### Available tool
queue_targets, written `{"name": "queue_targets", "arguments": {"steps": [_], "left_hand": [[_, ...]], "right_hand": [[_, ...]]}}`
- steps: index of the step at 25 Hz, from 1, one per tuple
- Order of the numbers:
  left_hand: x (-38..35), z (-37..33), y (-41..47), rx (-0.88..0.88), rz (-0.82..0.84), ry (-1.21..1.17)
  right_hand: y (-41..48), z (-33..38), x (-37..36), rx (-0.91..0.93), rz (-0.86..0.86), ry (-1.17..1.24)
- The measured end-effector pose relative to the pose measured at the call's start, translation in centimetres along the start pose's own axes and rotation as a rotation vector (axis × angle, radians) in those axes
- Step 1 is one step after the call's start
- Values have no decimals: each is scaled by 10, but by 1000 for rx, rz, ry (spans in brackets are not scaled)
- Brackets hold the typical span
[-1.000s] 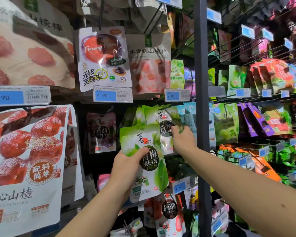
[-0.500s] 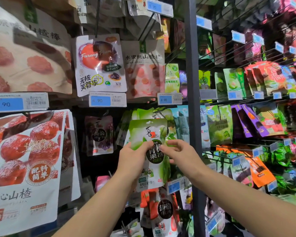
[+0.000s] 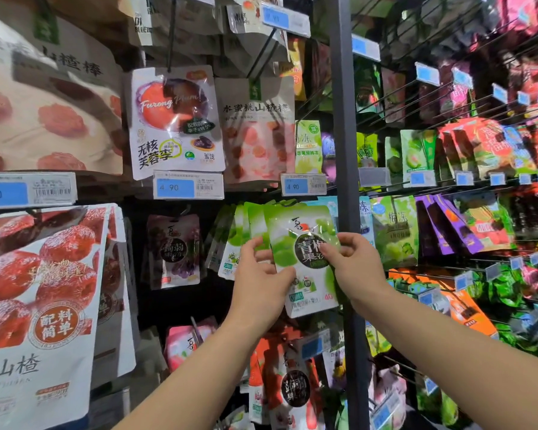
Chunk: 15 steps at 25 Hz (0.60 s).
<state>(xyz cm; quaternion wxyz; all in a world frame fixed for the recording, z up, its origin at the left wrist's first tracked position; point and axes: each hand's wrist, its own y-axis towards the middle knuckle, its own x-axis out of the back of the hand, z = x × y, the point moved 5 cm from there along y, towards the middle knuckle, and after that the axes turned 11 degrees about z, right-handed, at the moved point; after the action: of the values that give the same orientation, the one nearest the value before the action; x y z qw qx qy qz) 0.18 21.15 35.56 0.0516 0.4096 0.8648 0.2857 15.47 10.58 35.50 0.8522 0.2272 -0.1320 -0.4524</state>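
Note:
A green and white snack pouch (image 3: pixel 295 231) with a dark round label is held up in front of a row of matching green pouches (image 3: pixel 246 225) hanging on a peg. My left hand (image 3: pixel 261 280) grips its lower left edge, thumb on the front. My right hand (image 3: pixel 354 265) pinches its right side at the dark label. The pouch top sits level with the hanging row; I cannot tell whether it is on the peg.
A dark vertical post (image 3: pixel 345 150) stands just right of the pouch. Purple pouches (image 3: pixel 174 249) hang to the left, red ones (image 3: pixel 292 383) below. Large hawthorn bags (image 3: pixel 38 290) fill the left. Blue price tags (image 3: pixel 187 187) line the rails. Wire pegs with packets crowd the right.
My right hand left the hanging row and came onto the pouch's right side. Both hands carried the pouch up and to the right, closer to the hanging green pouches.

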Motion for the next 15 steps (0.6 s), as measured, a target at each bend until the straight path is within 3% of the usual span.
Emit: {"name": "queue_targets", "arguments": {"steps": [8,15], "left_hand": [[0,-13,20,-221,-92,241],[2,6,22,-210,-108,351]], "right_hand": [[21,10,-2,23,-81,21],[18,-2,-6,35,-78,-151]]}}
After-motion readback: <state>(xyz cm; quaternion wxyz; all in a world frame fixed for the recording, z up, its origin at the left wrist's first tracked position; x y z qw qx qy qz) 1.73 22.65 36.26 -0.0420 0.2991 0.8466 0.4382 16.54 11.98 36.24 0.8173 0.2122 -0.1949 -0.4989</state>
